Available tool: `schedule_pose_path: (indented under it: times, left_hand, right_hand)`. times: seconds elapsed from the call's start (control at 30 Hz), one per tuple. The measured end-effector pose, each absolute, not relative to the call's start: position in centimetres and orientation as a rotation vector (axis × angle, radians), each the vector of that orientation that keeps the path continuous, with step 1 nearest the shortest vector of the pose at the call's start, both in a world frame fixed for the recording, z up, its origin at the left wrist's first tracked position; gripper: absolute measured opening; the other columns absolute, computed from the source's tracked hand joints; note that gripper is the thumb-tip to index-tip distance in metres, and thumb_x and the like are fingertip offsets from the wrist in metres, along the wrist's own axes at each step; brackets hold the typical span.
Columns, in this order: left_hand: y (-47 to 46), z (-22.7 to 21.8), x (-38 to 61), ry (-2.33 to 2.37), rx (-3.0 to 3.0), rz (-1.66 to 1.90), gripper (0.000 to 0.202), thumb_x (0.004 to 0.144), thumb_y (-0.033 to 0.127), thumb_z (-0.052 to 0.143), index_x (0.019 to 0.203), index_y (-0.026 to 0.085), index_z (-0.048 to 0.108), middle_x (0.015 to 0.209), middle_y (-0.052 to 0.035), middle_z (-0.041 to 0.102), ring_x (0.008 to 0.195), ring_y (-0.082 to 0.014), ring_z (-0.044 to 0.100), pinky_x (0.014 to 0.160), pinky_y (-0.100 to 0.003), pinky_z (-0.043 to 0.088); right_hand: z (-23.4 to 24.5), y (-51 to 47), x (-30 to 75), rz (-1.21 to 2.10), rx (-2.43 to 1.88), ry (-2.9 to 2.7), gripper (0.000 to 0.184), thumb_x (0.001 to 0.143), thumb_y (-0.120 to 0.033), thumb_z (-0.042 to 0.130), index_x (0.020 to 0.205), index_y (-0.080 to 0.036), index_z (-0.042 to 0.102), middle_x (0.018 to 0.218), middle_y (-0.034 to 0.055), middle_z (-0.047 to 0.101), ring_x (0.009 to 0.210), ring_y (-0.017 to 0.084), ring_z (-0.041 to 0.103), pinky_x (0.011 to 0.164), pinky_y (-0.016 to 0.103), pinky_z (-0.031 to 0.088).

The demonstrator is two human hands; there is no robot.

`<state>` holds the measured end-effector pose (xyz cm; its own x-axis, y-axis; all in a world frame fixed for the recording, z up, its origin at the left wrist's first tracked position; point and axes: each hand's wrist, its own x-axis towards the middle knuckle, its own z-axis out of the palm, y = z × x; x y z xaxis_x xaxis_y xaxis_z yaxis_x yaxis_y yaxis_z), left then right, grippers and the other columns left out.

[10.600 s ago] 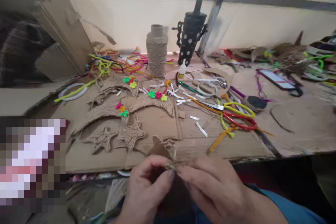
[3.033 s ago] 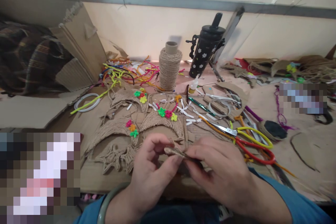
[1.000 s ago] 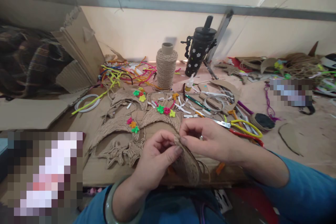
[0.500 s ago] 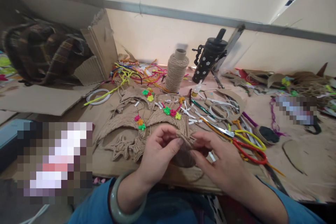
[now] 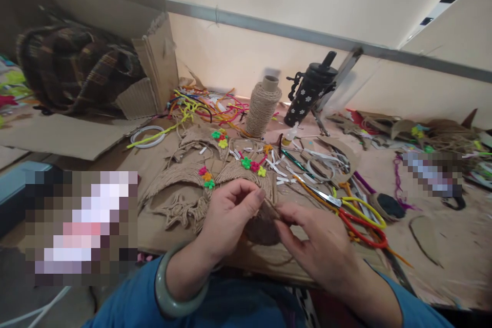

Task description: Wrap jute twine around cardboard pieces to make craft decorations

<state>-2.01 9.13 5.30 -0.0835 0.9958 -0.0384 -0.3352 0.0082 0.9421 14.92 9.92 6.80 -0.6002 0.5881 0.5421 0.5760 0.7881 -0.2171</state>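
Compared with one second ago, the right hand (image 5: 319, 241) has moved from above the upper end of the held work to its right edge. The held flat piece with a smooth dark brown face and rounded lower end (image 5: 263, 228) now shows that face; its tan twine-wound side faced the camera then.

The piece is held between the two hands, over the near edge of the cardboard-covered tabletop (image 5: 457, 246). The left hand (image 5: 230, 220) has thumb and forefinger closed on its upper edge. The right thumb and forefinger are drawn together at its right edge, pinching it; the exact contact is too small to make out.

Beyond the left hand lie three tan twine crescents (image 5: 175, 182) bearing bright small flowers, and, nearer, a tan twine star (image 5: 180, 211). Metal scissors with yellow and red handles (image 5: 333, 201) lie beyond the right hand. At the back stand a tan twine spool (image 5: 263, 107) and a black flower-patterned tumbler (image 5: 309, 95), with a small white bottle (image 5: 290, 136) in front.
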Motion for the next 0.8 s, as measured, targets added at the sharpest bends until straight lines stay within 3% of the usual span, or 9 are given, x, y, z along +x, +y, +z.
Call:
schedule_pose_path:
  times: [0.37,0.63,0.8]
  left_hand:
    - [9.0,5.2,-2.1,1.073,0.865,1.424,0.029,0.072,0.043,0.072,0.067,0.015,0.062,0.053,0.0039,0.052,0.048,-0.0079,0.046,0.046,-0.019,0.037]
    - [9.2,5.1,-1.9,1.147,0.905,1.491,0.026,0.073,0.04,0.071,0.066,0.016,0.065,0.054,0.004,0.053,0.049,-0.0078,0.044,0.046,-0.018,0.037]
    - [9.0,5.2,-1.7,1.138,0.962,1.5,0.021,0.075,0.035,0.07,0.066,0.016,0.065,0.056,0.0033,0.057,0.051,-0.0084,0.048,0.049,-0.018,0.04]
  right_hand:
    - [6.7,10.4,14.4,0.029,-0.829,-2.318,0.013,0.085,-0.014,0.051,0.096,-0.019,0.057,0.071,0.0015,0.071,0.059,0.015,0.067,0.056,0.024,0.048]
    - [7.3,10.9,14.1,0.149,-0.771,-2.273,0.021,0.087,-0.019,0.054,0.107,-0.021,0.053,0.086,0.005,0.069,0.076,0.017,0.067,0.066,0.027,0.053]
    - [8.1,11.3,13.4,0.331,-0.908,-2.208,0.004,0.086,-0.021,0.054,0.089,-0.02,0.056,0.069,-0.0006,0.061,0.06,0.012,0.058,0.056,0.023,0.046]
